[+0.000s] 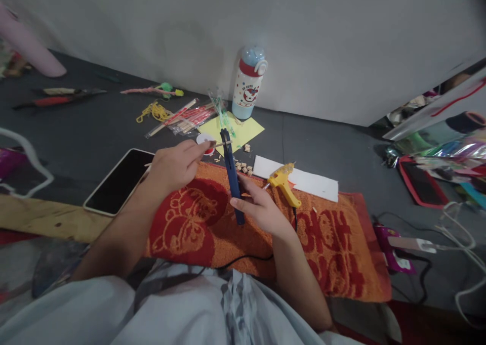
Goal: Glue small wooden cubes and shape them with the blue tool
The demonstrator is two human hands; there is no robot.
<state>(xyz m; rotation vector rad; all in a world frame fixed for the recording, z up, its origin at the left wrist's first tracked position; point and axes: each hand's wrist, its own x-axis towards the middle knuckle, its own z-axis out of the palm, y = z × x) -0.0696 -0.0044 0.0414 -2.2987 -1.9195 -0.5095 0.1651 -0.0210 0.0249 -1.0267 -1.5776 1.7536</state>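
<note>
My left hand is closed on a thin wooden stick, whose free end points right. That end lies across the upper part of a long dark blue cutter. My right hand grips the cutter's lower half, thumb and fingers around it, and its top points away from me. Several short cut wood pieces lie just beyond my right hand. A yellow glue gun rests right of the cutter, partly on a white strip. Beneath my hands spreads an orange and red towel.
A bottle stands against the wall behind a yellow paper. Left of it lie wrapped sticks, yellow yarn and pliers. A phone lies by my left forearm. Cables and a purple box are at right.
</note>
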